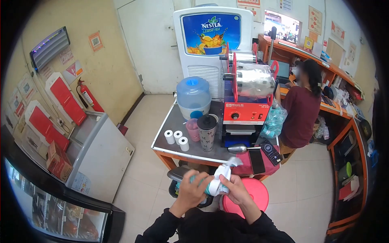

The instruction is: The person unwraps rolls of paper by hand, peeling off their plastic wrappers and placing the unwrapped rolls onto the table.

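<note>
- Right, from the head view, we're over a dark-topped table (172,117) just beyond the hands, pale tiled floor (291,186) all round it.
- Out to the left hand's side, one white chest freezer (99,154), and past it one red fire extinguisher (89,95) up on the yellow wall.
- Far beyond the right hand, one person (300,105) in a maroon top, at an orange counter (279,50).
- Counting the table: three white paper rolls (183,143) ahead of the left hand, one patterned tumbler (207,135), one pink pitcher (193,131), one blue water jug (193,95) behind.
- Ahead of the right hand, one red sealing machine (245,113), one metal scoop (239,149), one black phone (256,162).
- And the action! One white and teal bundle (221,174), partly in clear plastic, sits between the hands, before the table's near edge.
- Left hand (192,192): fingers curled around the teal end, nearly closed.
- Right hand (237,190): half closed, thumb pressed to the white part, gripping it; its far fingertips are hidden.
</note>
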Tool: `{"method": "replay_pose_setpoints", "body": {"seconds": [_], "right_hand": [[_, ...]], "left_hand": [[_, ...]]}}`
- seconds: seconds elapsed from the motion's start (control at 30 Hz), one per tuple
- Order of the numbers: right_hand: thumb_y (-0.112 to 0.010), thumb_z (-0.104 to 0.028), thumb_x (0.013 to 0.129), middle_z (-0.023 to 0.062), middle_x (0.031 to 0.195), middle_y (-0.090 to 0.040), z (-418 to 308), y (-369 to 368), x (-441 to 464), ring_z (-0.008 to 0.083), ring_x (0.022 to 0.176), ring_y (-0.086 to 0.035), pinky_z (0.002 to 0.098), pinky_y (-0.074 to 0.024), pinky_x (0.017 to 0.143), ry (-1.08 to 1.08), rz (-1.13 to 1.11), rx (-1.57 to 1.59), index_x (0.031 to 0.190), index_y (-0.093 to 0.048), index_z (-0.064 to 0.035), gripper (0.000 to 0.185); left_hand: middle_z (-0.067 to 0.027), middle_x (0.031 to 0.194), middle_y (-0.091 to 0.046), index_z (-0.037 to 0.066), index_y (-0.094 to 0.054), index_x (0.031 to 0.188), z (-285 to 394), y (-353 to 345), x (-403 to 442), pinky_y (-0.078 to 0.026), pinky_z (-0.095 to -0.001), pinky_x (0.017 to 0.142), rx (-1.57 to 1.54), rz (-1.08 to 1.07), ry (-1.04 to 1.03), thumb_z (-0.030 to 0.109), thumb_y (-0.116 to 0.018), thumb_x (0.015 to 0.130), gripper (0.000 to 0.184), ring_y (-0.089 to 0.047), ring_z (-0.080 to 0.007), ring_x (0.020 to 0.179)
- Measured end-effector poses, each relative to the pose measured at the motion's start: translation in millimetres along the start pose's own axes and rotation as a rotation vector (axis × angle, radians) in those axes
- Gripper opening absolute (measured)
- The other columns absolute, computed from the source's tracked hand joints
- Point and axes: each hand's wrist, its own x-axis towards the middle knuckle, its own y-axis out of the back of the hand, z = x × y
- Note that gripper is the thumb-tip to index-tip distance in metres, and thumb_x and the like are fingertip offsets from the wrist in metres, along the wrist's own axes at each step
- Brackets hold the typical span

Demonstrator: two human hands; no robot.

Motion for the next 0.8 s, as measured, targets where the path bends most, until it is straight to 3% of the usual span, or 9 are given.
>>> {"method": "replay_pose_setpoints", "body": {"seconds": [0.07,0.2,0.27,0.3,0.47,0.53,0.67,0.73,0.8], "right_hand": [[-0.065,-0.018,0.09,0.007,0.099,-0.066,13.3,1.5,6.7,0.0176,0.089,-0.065,0.0307,-0.0547,0.068,0.095,0.098,0.024,0.108,-0.064,0.0002,0.025],[-0.057,-0.012,0.091,0.0082,0.089,-0.066,24.7,-9.8,12.6,0.0151,0.08,-0.064,0.0261,-0.0496,0.069,0.773,0.229,-0.647,0.099,-0.063,0.0019,0.017],[-0.054,-0.002,0.086,0.0092,0.085,-0.065,12.2,-22.8,11.6,0.0163,0.079,-0.063,0.0267,-0.0481,0.069,0.886,0.172,-0.698,0.093,-0.063,0.0031,0.013],[-0.054,0.01,0.071,0.0105,0.085,-0.064,9.8,-25.1,12.0,0.0172,0.08,-0.063,0.0278,-0.0476,0.072,0.871,0.192,-0.687,0.093,-0.062,0.002,0.026],[-0.052,0.007,0.079,0.0062,0.079,-0.057,12.9,1.5,56.0,0.0156,0.075,-0.057,0.0279,-0.045,0.069,0.993,0.375,-0.732,0.088,-0.059,0.0011,0.013],[-0.055,0.003,0.083,0.0052,0.078,-0.054,4.0,15.4,61.7,0.0157,0.073,-0.054,0.0286,-0.0443,0.068,0.848,0.441,-0.641,0.087,-0.057,0.0004,0.005],[-0.065,-0.008,0.085,0.0057,0.084,-0.053,7.7,-1.4,35.5,0.0158,0.076,-0.053,0.0271,-0.0431,0.072,0.623,0.211,-0.402,0.106,-0.052,-0.0035,0.025],[-0.078,-0.02,0.076,0.007,0.101,-0.045,-5.4,-23.1,13.9,0.0171,0.087,-0.053,0.0275,-0.0432,0.081,0.855,0.009,-0.911,0.128,-0.042,-0.0057,0.065],[-0.083,-0.02,0.069,0.013,0.119,-0.041,-7.0,-40.2,3.5,0.0206,0.101,-0.053,0.0305,-0.0434,0.089,0.789,-0.041,-0.985,0.128,-0.048,-0.0076,0.069]], "left_hand": [[-0.0162,0.121,-0.043,0.007,-0.046,0.121,2.5,7.6,4.4,-0.036,-0.0439,0.098,-0.279,-0.054,0.204,0.021,-0.072,0.069,0.06,-0.038,-0.0358,0.118],[-0.0225,0.129,-0.029,0.008,-0.043,0.124,11.0,-23.1,-7.3,-0.025,-0.0463,0.106,-0.659,0.144,0.497,0.035,-0.075,0.077,0.064,-0.027,-0.0378,0.125],[-0.0194,0.125,-0.036,0.007,-0.045,0.122,14.0,-34.0,-10.7,-0.032,-0.0435,0.103,-0.791,0.22,0.583,0.039,-0.076,0.079,0.062,-0.036,-0.0316,0.122],[-0.0192,0.124,-0.039,0.006,-0.045,0.122,15.2,-35.5,-12.7,-0.033,-0.0424,0.101,-0.907,0.247,0.597,0.039,-0.076,0.078,0.063,-0.039,-0.0303,0.12],[-0.0187,0.128,-0.047,0.004,-0.043,0.128,14.9,-21.2,-24.0,-0.053,-0.0387,0.084,-1.898,0.209,0.559,0.049,-0.073,0.078,0.073,-0.056,-0.0248,0.103],[-0.0174,0.134,-0.044,0.003,-0.035,0.137,13.5,-11.3,-24.3,-0.056,-0.0391,0.077,-1.949,0.144,0.56,0.054,-0.068,0.079,0.084,-0.057,-0.0265,0.105],[-0.0166,0.136,-0.043,0.003,-0.027,0.145,11.8,6.4,-19.7,-0.055,-0.0375,0.077,-1.986,0.123,0.799,0.05,-0.066,0.082,0.088,-0.055,-0.0279,0.109],[-0.0162,0.137,-0.042,0.004,-0.026,0.145,9.9,10.1,-18.8,-0.055,-0.0371,0.078,-2.014,0.134,0.903,0.046,-0.066,0.083,0.085,-0.055,-0.0272,0.107],[-0.0135,0.131,-0.045,0.005,-0.023,0.147,6.9,6.4,-27.0,-0.054,-0.033,0.073,-2.02,0.058,0.902,0.049,-0.062,0.087,0.084,-0.056,-0.0223,0.104]]}}
